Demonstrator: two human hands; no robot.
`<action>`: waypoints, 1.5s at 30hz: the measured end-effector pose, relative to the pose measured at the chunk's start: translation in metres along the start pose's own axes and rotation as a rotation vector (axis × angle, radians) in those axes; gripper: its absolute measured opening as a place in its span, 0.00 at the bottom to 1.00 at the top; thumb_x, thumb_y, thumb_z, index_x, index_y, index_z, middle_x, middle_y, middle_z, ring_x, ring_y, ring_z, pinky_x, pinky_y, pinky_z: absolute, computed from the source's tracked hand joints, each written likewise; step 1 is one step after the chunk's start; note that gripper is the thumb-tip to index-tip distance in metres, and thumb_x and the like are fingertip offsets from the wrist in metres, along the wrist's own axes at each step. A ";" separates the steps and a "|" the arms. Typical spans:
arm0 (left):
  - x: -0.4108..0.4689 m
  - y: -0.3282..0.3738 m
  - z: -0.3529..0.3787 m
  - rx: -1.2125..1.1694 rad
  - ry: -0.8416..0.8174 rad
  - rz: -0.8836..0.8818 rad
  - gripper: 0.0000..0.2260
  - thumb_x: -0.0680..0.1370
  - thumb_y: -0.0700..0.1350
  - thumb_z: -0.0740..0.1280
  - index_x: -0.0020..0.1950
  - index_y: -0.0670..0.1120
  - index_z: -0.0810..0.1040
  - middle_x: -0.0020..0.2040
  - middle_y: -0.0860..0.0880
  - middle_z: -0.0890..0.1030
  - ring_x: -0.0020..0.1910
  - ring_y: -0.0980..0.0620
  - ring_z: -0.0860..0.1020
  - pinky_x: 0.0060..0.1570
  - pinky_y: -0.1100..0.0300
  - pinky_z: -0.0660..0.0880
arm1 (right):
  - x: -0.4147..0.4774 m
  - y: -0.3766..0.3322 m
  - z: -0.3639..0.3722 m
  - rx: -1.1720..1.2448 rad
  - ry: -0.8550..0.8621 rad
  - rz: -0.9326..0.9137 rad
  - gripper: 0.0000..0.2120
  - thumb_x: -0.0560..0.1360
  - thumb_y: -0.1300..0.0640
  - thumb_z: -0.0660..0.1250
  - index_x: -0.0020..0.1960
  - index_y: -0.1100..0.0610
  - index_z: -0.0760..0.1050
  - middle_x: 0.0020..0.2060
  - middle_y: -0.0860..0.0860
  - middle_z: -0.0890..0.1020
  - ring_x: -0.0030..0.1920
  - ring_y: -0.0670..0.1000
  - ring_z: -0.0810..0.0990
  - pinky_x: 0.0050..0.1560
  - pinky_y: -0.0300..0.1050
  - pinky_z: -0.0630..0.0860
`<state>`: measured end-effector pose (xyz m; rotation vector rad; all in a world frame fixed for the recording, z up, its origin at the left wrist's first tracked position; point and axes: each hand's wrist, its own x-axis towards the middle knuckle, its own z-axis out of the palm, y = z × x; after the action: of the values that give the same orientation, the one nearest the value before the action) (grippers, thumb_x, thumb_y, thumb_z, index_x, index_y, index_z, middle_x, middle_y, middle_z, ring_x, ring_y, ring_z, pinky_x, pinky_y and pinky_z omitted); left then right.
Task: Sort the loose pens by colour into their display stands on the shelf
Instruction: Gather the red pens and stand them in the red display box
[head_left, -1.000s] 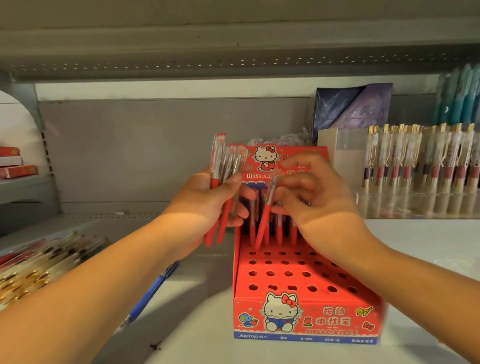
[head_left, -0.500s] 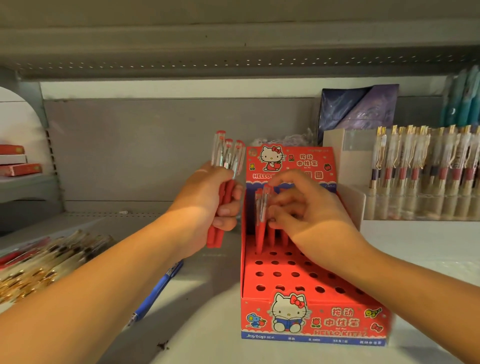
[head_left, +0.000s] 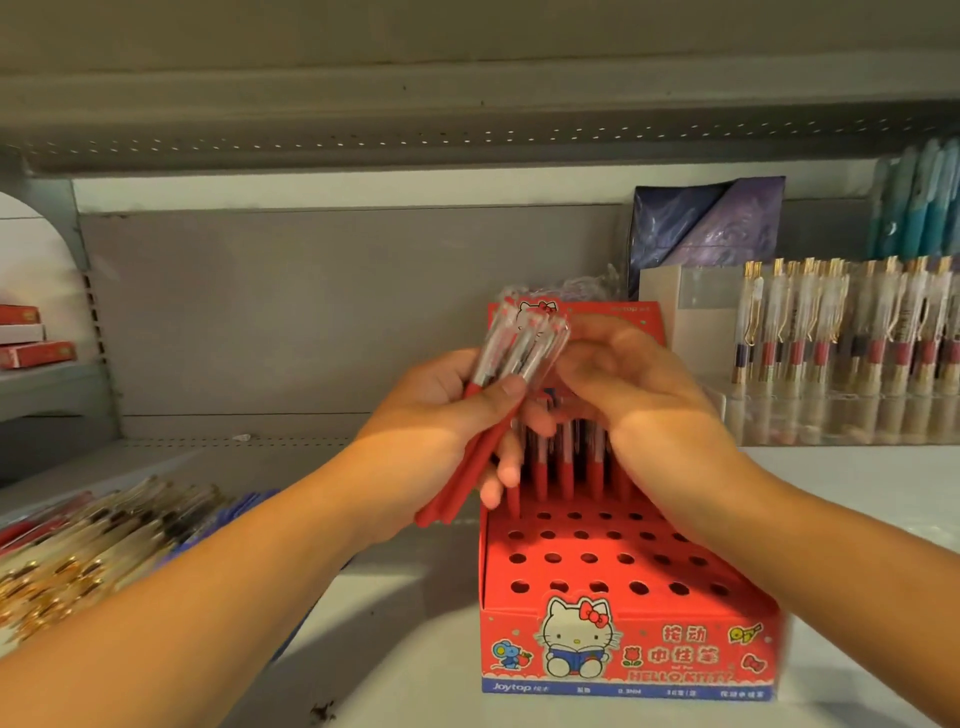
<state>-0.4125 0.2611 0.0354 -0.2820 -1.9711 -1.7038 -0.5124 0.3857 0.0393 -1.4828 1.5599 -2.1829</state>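
My left hand (head_left: 431, 415) grips a bunch of red pens (head_left: 457, 483) with clear tops, held tilted just left of the red Hello Kitty display stand (head_left: 623, 566). My right hand (head_left: 649, 395) is over the back of the stand, and its curled fingertips pinch the clear top of one pen in the bunch. Several red pens (head_left: 566, 467) stand upright in the stand's back row. The rows of holes in front are empty. A pile of loose pens (head_left: 93, 535) with gold clips lies on the shelf at the left.
A clear stand of gold-clipped pens (head_left: 831, 332) fills the right of the shelf, with teal pens (head_left: 924, 208) and a purple packet (head_left: 711, 223) behind. Red boxes (head_left: 31, 353) sit on the neighbouring shelf at the far left. The upper shelf hangs low overhead.
My right hand left a red pen upright in the stand's back row and rose to the bunch. My left hand moved the bunch right, toward it.
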 end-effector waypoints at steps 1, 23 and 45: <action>-0.001 -0.001 0.001 0.002 -0.023 -0.019 0.07 0.77 0.44 0.63 0.51 0.41 0.75 0.38 0.44 0.82 0.22 0.51 0.74 0.21 0.62 0.71 | 0.000 -0.003 -0.001 0.028 0.006 0.007 0.10 0.80 0.65 0.62 0.60 0.60 0.74 0.47 0.61 0.83 0.44 0.53 0.81 0.52 0.46 0.77; 0.009 0.004 -0.008 0.044 0.343 -0.100 0.08 0.83 0.43 0.56 0.58 0.40 0.70 0.27 0.48 0.68 0.18 0.56 0.56 0.23 0.72 0.53 | 0.015 -0.001 -0.023 -0.063 0.206 -0.036 0.14 0.72 0.71 0.71 0.43 0.53 0.74 0.27 0.47 0.80 0.30 0.45 0.82 0.29 0.44 0.81; 0.004 0.000 -0.002 0.030 0.113 -0.038 0.05 0.82 0.40 0.60 0.55 0.42 0.74 0.38 0.44 0.83 0.28 0.47 0.81 0.24 0.60 0.77 | 0.010 0.017 -0.022 -0.504 -0.145 0.052 0.16 0.73 0.67 0.70 0.42 0.45 0.79 0.37 0.50 0.84 0.38 0.53 0.85 0.40 0.50 0.84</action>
<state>-0.4148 0.2581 0.0377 -0.1358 -1.9291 -1.6741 -0.5410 0.3872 0.0328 -1.6450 2.1694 -1.6801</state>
